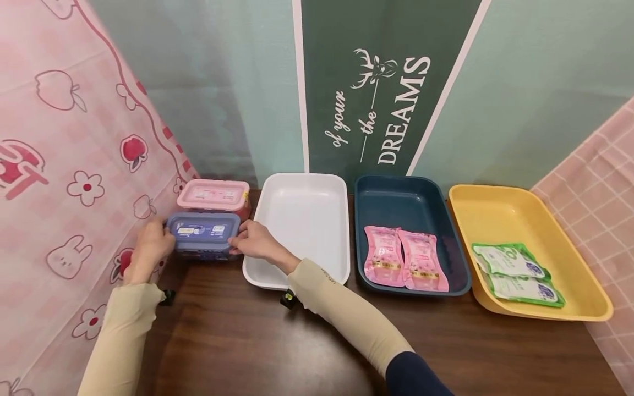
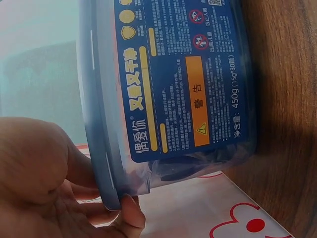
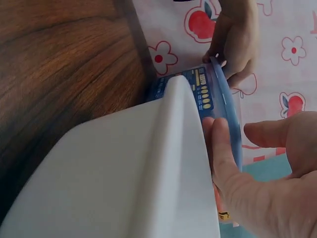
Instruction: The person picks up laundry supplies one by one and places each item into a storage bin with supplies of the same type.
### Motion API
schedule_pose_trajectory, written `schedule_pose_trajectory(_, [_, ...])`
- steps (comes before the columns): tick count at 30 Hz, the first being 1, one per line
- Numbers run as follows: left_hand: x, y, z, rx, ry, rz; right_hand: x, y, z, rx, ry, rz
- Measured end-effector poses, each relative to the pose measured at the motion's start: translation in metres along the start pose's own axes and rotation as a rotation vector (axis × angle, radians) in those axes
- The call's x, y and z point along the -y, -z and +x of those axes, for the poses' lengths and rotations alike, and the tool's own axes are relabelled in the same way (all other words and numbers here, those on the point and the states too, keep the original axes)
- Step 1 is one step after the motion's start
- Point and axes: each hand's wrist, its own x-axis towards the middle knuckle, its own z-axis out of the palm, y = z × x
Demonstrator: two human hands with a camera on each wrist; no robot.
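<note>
A blue lidded plastic box (image 1: 203, 232) with a printed label stands on the table at the left, in front of a pink lidded box (image 1: 214, 196). My left hand (image 1: 152, 242) is at its left end; in the left wrist view the fingers (image 2: 130, 218) curl under the corner of the lid and pinch it. At the opposite end, my right hand (image 1: 255, 240) touches the side just below the lid with its fingertips. Its thumb (image 3: 265, 134) stands a little apart from the lid in the right wrist view.
A white tray (image 1: 342, 231) stands right beside the boxes, under my right forearm. Farther right, a dark blue tray (image 1: 364, 192) holds two pink pouches (image 1: 403, 258), and a yellow tray (image 1: 495, 203) holds green-and-white pouches (image 1: 515, 272). A patterned pink cloth (image 1: 84, 137) borders the left side.
</note>
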Motion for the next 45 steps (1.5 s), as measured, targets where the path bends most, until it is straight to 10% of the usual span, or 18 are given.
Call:
schedule_pose_trajectory(19, [-0.007,0.0,-0.001,-0.031,-0.039,-0.009,-0.005,-0.001,0.002,-0.087,-0.004,0.053])
schedule_pose_trajectory(45, [-0.021,0.04,-0.026,-0.164,-0.027,-0.174,0.039,0.017,-0.02,-0.008,0.117,0.169])
